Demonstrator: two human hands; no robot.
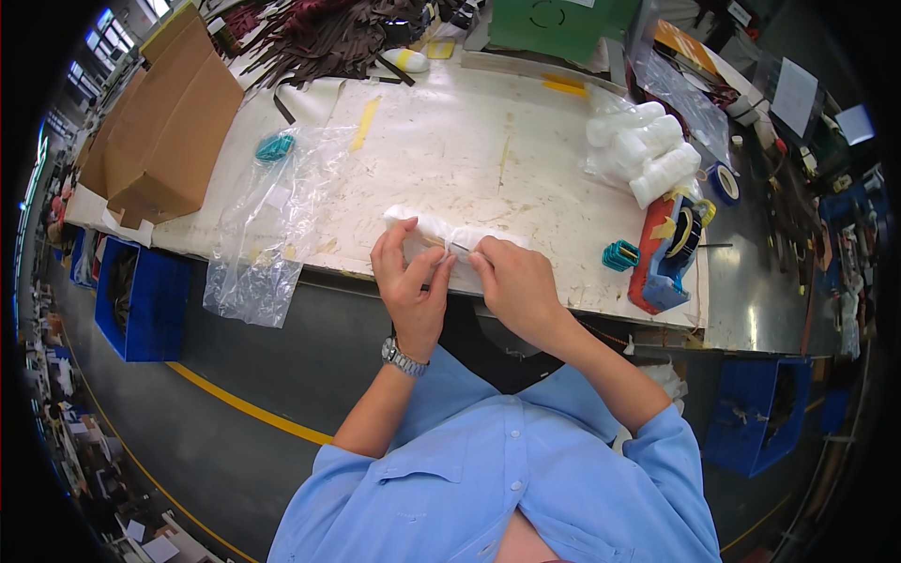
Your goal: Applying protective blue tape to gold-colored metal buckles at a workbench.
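At the far left, brown cardboard boxes [160,131] stand on the desk [450,141], above a blue bin [145,300] on the floor. Next to the boxes lies a teal tape roll [275,146], and an empty clear plastic bag [272,225] hangs over the desk's front edge. In the middle, at the near edge of the desk, both hands hold a white padded bundle [441,230]. The left hand [410,281], a watch on its wrist, has its grip closed on the bundle's left end, fingers curled over the top. The right hand [516,286] pinches the bundle just beside it, thumb and fingertips pressed together on the wrapping. Further right sits a bag of white rolls [643,145], then a small teal clip [619,254] beside a red and blue tape dispenser [668,253].
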